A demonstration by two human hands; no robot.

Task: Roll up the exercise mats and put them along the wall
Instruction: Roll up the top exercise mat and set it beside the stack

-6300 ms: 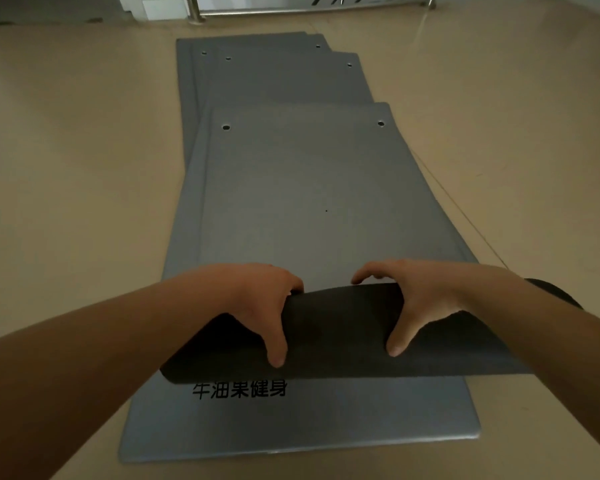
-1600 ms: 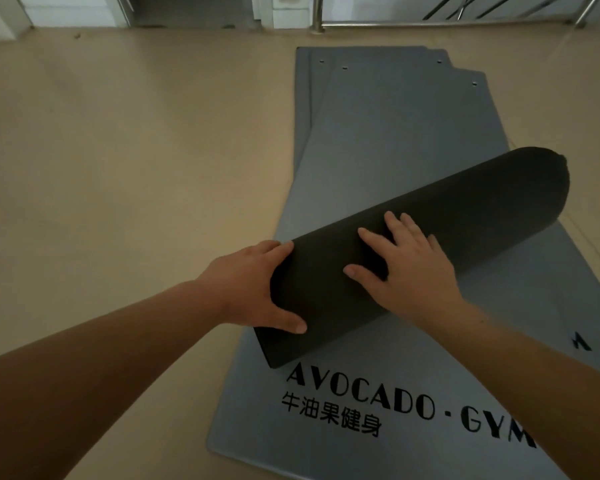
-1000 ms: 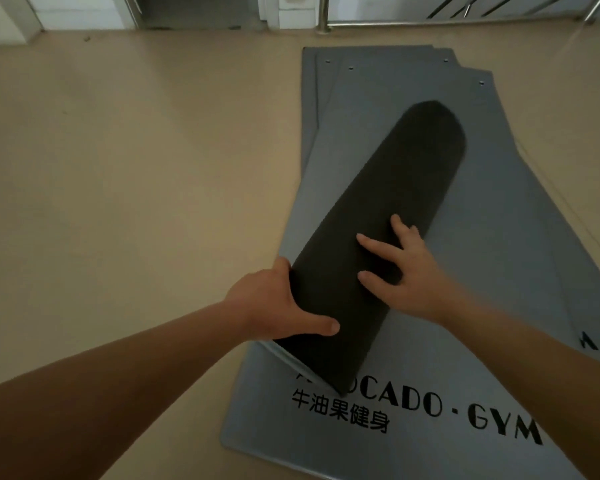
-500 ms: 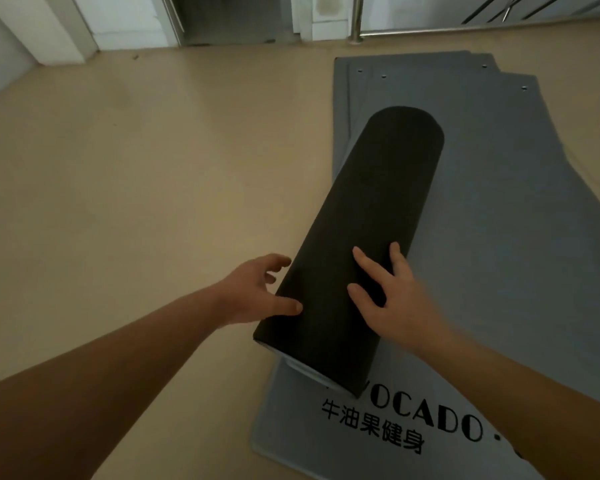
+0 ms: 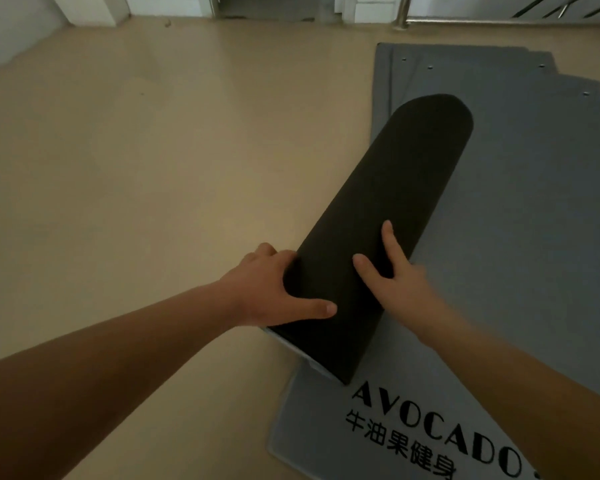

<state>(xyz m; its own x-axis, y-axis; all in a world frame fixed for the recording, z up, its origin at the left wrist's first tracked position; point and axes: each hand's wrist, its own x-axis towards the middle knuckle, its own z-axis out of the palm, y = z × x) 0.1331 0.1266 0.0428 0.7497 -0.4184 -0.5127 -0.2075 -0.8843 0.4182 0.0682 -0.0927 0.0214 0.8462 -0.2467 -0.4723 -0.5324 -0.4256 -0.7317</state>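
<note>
Rolled mat (image 5: 395, 209): dark, on grey flat mats (image 5: 520, 209); left hand (image 5: 267, 289) grips near end, right hand (image 5: 399, 285) pressed flat.

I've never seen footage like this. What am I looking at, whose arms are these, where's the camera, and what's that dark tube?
There is no machine here. A single camera sits on a person's head and looks forward and down, so the two bare arms are that person's own. On the beige floor lies a stack of flat grey exercise mats, the top one printed AVOCADO. The dark tube is a rolled-up black exercise mat, slanted across that stack. The left hand grips its near end, with the thumb laid over the top. The right hand rests on the roll with its thumb and a finger stretched out.
</note>
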